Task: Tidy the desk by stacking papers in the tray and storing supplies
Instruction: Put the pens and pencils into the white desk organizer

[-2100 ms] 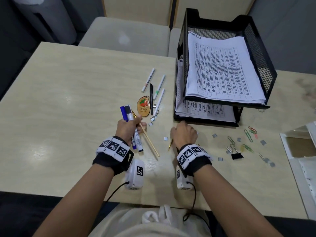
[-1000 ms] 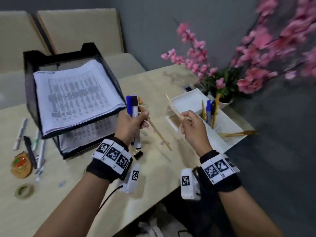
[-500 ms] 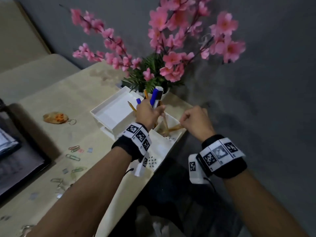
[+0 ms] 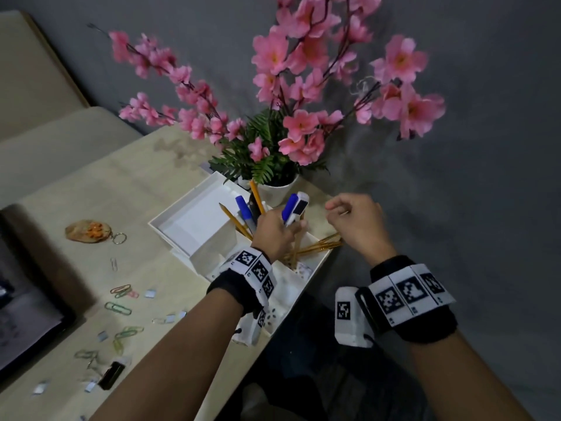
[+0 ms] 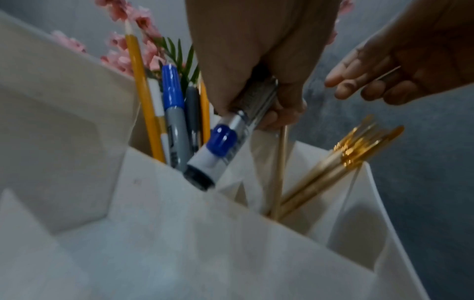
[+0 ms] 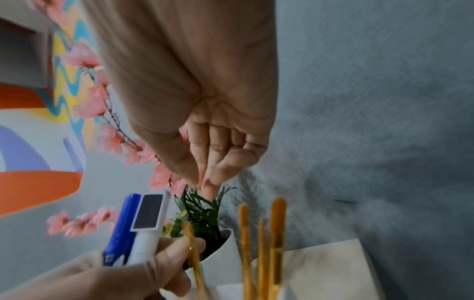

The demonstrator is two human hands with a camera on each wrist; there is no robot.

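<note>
My left hand [image 4: 291, 229] grips two markers [image 4: 296, 208], one blue-capped and one white, plus a thin wooden stick [image 5: 280, 162]. The stick's lower end reaches down into a compartment of the white desk organiser [image 4: 212, 247], beside several gold-tipped sticks [image 4: 321, 244] leaning there. Pencils and a blue marker [image 4: 246, 214] stand in the back compartment. My right hand [image 4: 337, 208] hovers just right of the left, above the organiser, thumb and fingertips drawn together. A thin pale sliver shows at its palm in the left wrist view; whether it is held is unclear.
A white pot [image 4: 277, 189] of pink flowers stands right behind the organiser, at the table corner. Left of it lie an orange keychain [image 4: 88, 230], several paper clips [image 4: 118, 308] and a black binder clip [image 4: 110, 375]. The black paper tray [image 4: 27, 323] shows at the far left.
The view swung right from the paper tray to the organiser, and both hands moved there. The right hand has lifted up off the gold-tipped sticks. The left hand still grips the markers.
</note>
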